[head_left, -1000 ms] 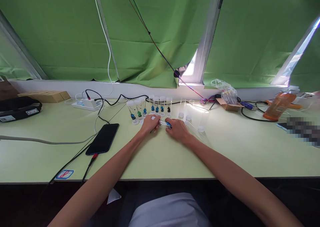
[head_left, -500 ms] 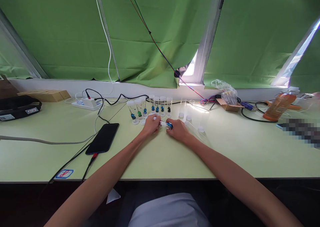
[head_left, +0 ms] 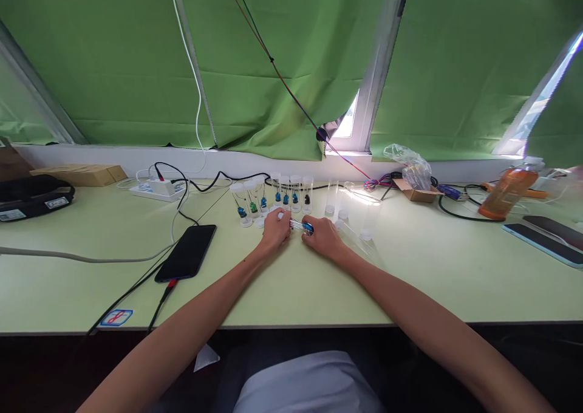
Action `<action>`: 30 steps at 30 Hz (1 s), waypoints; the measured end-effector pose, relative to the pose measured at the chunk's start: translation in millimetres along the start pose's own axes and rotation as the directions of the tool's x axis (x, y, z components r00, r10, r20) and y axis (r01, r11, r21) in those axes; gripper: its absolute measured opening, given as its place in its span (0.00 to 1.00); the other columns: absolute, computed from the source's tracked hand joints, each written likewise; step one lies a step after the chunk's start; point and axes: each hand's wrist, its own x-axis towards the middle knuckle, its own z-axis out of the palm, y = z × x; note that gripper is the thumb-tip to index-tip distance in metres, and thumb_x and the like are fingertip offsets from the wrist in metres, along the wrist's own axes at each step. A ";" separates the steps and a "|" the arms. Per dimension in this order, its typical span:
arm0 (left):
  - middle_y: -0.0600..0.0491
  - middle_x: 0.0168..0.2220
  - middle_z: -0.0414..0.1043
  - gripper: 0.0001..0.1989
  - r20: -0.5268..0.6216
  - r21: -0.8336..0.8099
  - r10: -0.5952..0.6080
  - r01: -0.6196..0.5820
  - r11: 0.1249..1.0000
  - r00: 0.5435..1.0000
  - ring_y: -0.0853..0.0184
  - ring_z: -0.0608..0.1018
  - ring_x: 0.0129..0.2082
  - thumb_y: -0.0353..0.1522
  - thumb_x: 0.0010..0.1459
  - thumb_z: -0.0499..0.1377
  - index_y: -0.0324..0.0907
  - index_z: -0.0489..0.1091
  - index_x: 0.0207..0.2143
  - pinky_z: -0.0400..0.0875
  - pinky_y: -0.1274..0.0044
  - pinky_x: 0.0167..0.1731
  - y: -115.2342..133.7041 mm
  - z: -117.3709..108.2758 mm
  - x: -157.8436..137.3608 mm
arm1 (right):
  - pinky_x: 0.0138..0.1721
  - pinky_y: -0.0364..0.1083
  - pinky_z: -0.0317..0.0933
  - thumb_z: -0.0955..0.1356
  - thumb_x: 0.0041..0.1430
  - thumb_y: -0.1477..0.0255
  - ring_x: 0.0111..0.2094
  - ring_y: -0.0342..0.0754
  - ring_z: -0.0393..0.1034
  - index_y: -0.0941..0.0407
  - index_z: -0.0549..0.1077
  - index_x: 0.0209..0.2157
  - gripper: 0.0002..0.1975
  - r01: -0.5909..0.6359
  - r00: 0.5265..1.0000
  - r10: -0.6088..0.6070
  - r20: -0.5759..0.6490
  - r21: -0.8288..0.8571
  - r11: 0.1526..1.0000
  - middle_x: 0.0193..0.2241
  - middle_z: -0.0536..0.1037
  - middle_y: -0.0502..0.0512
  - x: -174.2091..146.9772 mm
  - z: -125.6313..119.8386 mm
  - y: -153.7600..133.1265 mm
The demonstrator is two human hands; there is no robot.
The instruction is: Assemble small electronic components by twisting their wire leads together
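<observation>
My left hand [head_left: 276, 229] is closed around one end of a clear tube [head_left: 296, 224], which lies nearly level just above the table. At the tube's other end, my right hand [head_left: 322, 235] grips it beside a blue piece [head_left: 308, 227] inside. Behind my hands stand several clear capped tubes [head_left: 295, 188], holding small blue, green or black pieces on thin dark stems. To the right of them are upright clear tubes [head_left: 331, 197] with nothing visible inside. Another clear tube [head_left: 357, 240] lies beside my right wrist, partly hidden.
A black phone [head_left: 186, 252] with a plugged cable lies at left, near a white power strip [head_left: 157, 188]. An orange drink bottle [head_left: 510, 193] leans at right, behind two flat phone-like devices [head_left: 542, 245]. A small carton with a plastic bag [head_left: 416, 176] sits at the back.
Both hands keep their hold on the tube, with hardly any movement. The view has shifted very slightly.
</observation>
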 end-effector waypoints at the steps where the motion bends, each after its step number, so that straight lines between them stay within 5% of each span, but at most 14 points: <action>1: 0.61 0.09 0.55 0.06 -0.009 0.003 0.005 -0.005 1.000 1.000 0.72 0.56 0.08 0.33 0.51 0.51 0.45 0.58 0.23 0.49 0.81 0.08 -0.4 0.2 0.0 | 0.28 0.42 0.46 0.65 0.48 0.72 0.26 0.46 0.62 0.52 0.73 0.36 0.11 -0.007 1.000 0.007 -0.003 0.007 1.000 0.24 0.73 0.50 -0.3 0.6 -0.4; 23: 0.61 0.11 0.54 0.06 -0.018 0.011 -0.002 0.003 1.000 1.000 0.73 0.57 0.08 0.33 0.53 0.52 0.44 0.59 0.24 0.47 0.81 0.09 0.2 -1.6 1.8 | 0.28 0.43 0.46 0.65 0.47 0.72 0.26 0.46 0.61 0.52 0.74 0.36 0.12 -0.072 0.997 0.071 0.012 0.048 0.996 0.25 0.74 0.51 -1.5 4.1 -9.0; 30: 0.59 0.10 0.53 0.22 0.146 -0.209 -0.027 0.058 0.976 0.989 0.72 0.57 0.08 0.49 0.62 0.45 0.42 0.65 0.27 0.52 0.80 0.08 9.3 -9.3 10.0 | 0.27 0.42 0.47 0.65 0.47 0.71 0.25 0.45 0.59 0.53 0.73 0.35 0.11 -0.106 0.994 0.106 -0.002 0.093 0.990 0.24 0.72 0.49 1.7 2.4 -12.6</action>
